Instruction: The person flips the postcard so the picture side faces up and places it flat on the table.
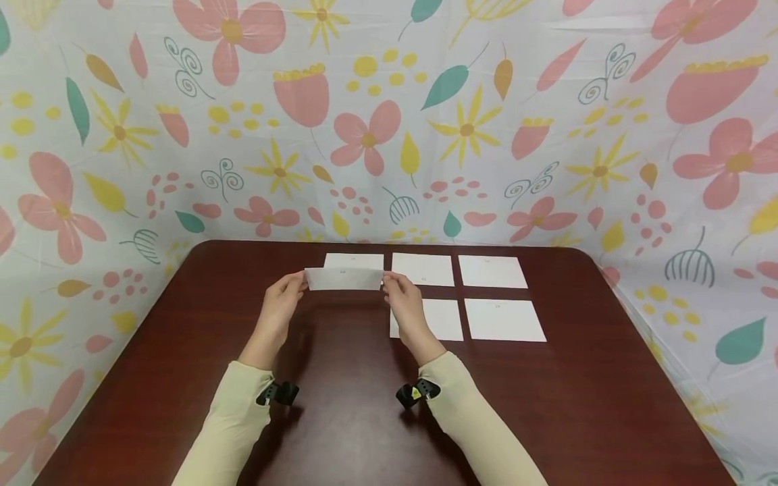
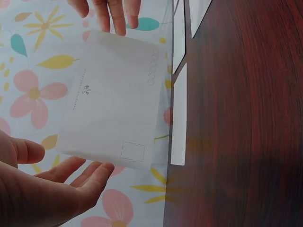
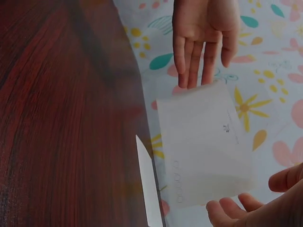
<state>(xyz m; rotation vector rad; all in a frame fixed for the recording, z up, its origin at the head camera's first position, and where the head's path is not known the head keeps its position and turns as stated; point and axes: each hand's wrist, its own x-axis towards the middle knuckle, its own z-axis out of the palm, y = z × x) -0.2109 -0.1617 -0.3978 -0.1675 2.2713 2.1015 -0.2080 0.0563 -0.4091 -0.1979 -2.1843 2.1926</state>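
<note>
A white postcard (image 1: 343,279) is held up between both hands above the table, spanning from one hand's fingertips to the other's. My left hand (image 1: 283,297) touches its left edge with nearly straight fingers, the thumb apart from the card in the left wrist view. At the opposite edge are the fingertips of my right hand (image 1: 406,305), whose thumb also stands away in the right wrist view. One face of the postcard (image 2: 113,99) bears a printed square, a row of small circles and a little emblem.
On the dark wooden table (image 1: 358,405) lie several white cards in rows, among them a top right card (image 1: 492,271), a lower right card (image 1: 504,320) and a partly covered card (image 1: 354,260) behind the held one. A flowered cloth (image 1: 425,135) hangs behind.
</note>
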